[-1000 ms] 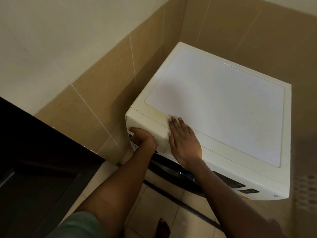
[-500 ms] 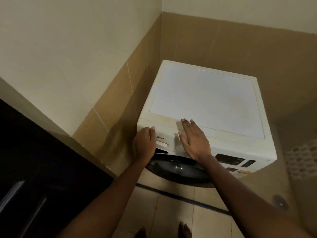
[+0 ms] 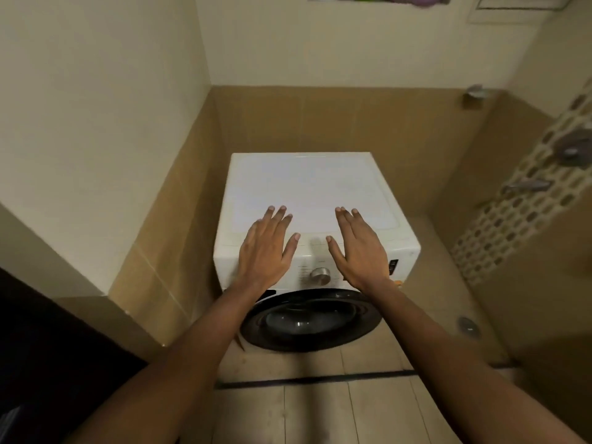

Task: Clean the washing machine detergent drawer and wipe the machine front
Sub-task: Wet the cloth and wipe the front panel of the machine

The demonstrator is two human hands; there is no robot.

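Note:
A white front-loading washing machine (image 3: pixel 307 184) stands in the tiled corner, with a round dark door (image 3: pixel 312 318) and a silver dial (image 3: pixel 320 276) on its control panel. My left hand (image 3: pixel 266 248) hovers flat over the front left of the machine, fingers spread, holding nothing; it hides the panel's left end, where the detergent drawer sits. My right hand (image 3: pixel 358 248) is held flat and open over the front right, also holding nothing. No cloth is in view.
Tan tiled walls close in on the machine's left, back and right. A dark cabinet (image 3: pixel 48 341) stands at the near left. Taps (image 3: pixel 525 185) stick out of the mosaic strip on the right wall. A floor drain (image 3: pixel 468 325) lies right of the machine.
My view has pulled back and centred on the machine. My left hand left the drawer area and my right hand lifted off the top edge; both now spread open above the front.

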